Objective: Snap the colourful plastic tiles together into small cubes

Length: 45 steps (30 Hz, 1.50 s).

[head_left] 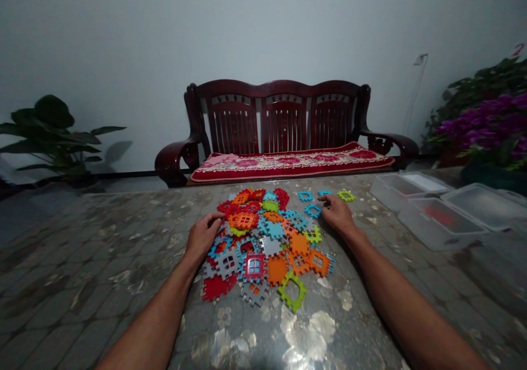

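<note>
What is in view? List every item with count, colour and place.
Toothed pieces: many, uncountable in the overlap, red, orange, blue, grey, green, heaped centrally
Blue frames: three, blue, right of heap
Green frame: one, green, beyond right hand
Table: one, grey patterned, foreground
Containers: several, exact count unclear, translucent, table's right
Bench: one, dark reddish-brown, behind table
Mat: one, red floral, on bench
Leafy plant: one, green, far left
Flowers: cluster, purple, far right
Socket: one, pale, wall's right
Wall: one, pale, background
Left hand: one, heap's left edge
Right hand: one, beside blue frames
</note>
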Motion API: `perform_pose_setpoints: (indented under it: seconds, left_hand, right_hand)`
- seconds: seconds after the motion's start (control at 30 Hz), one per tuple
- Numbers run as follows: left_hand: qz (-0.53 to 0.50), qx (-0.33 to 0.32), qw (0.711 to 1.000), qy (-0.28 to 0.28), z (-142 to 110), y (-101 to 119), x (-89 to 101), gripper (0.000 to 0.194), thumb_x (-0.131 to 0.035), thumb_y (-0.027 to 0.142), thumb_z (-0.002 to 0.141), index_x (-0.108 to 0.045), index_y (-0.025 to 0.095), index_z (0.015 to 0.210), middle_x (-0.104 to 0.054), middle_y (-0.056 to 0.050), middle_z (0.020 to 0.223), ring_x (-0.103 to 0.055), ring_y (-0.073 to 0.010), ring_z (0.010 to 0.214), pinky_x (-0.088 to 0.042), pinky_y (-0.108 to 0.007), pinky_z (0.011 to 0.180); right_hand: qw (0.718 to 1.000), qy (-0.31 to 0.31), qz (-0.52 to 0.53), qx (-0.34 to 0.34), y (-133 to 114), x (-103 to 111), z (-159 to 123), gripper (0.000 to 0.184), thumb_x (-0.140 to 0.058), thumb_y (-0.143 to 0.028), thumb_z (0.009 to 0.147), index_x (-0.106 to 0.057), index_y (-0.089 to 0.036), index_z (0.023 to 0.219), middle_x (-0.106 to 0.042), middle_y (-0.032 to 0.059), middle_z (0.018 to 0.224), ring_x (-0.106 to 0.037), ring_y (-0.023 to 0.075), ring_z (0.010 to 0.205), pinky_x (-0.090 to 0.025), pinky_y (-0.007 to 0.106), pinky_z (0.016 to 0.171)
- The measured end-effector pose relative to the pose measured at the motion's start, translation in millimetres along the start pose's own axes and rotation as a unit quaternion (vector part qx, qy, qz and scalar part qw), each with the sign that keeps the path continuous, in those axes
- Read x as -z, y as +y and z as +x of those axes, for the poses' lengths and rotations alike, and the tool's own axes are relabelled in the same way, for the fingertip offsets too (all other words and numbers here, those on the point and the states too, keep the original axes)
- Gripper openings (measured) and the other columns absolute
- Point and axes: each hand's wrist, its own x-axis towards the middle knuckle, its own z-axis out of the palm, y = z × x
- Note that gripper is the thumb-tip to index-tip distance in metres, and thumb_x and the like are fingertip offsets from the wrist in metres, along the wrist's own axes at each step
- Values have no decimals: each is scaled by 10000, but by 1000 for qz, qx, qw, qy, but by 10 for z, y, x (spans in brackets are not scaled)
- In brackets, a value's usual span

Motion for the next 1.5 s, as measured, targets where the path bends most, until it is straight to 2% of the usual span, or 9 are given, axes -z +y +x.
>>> perform_pose_setpoints:
  seconds: [0.17,0.27,0.57,0.67,0.8,0.97,1.1,1.33,1.5]
  left_hand:
    - [0,1,1000,3,-20,38,11,346,-547,397,783,-786,245,982,-819,-43,1065,-737,-262,1010,-541,-363,951]
    - [1,-1,1000,8,-25,47,12,338,-553,402,781,-787,249,972,-821,-39,1055,-737,-263,1008,-544,-366,959]
    - [-5,-9,1000,13,-15,3,-2,329,-552,408,773,-785,263,954,-823,-27,1063,-734,-257,1024,-545,-354,961]
    - [-4,-10,1000,11,-8,-28,-11,330,-556,410,777,-786,266,964,-823,-27,1062,-739,-254,1012,-545,-351,955]
    - [1,-10,1000,14,2,-47,-12,340,-560,416,790,-789,259,986,-825,-34,1051,-746,-255,989,-557,-350,933]
    - [10,-7,1000,13,17,-33,-1,314,-566,394,787,-792,265,963,-827,-31,1043,-751,-256,990,-563,-340,915]
    - [8,0,1000,15,18,-26,2,312,-568,402,788,-790,266,961,-829,-32,1031,-751,-263,1002,-560,-349,927]
    - [-1,-2,1000,9,16,-31,4,325,-566,406,775,-789,258,959,-829,-33,1039,-750,-267,1015,-558,-359,947]
    - [-1,3,1000,11,11,-31,7,325,-572,428,769,-789,271,953,-830,-26,1026,-751,-269,994,-561,-362,928]
  right_hand:
    - [991,-78,-109,28,-87,123,-25,461,-713,-456,827,-768,-245,1233,-767,107,1188,-672,317,1112,-509,399,933]
    - [983,-98,-145,53,-105,195,-33,492,-731,-465,821,-758,-261,1269,-758,99,1233,-660,332,1154,-493,403,954]
    - [969,-116,-197,98,-222,285,-77,432,-719,-470,839,-783,-255,1208,-791,101,1088,-667,316,1085,-462,372,913]
    - [982,-76,-159,65,-152,217,-70,427,-734,-438,826,-781,-250,1206,-787,108,1131,-675,314,1084,-476,384,927]
    - [998,24,-56,-19,68,170,28,422,-731,-437,822,-767,-251,1199,-789,106,1124,-706,304,1024,-524,392,871]
    - [985,108,28,-132,337,222,203,504,-708,-518,817,-737,-201,1208,-784,133,1070,-727,321,979,-559,429,828]
    - [981,86,-7,-174,334,244,277,549,-715,-513,829,-711,-187,1270,-761,159,1138,-716,354,1071,-552,446,867]
    - [981,54,-82,-170,122,163,348,607,-695,-506,865,-657,-193,1384,-739,179,1227,-686,378,1150,-525,484,933]
    - [979,24,-129,-159,90,100,355,600,-673,-515,896,-648,-193,1403,-716,189,1278,-651,376,1211,-497,482,971]
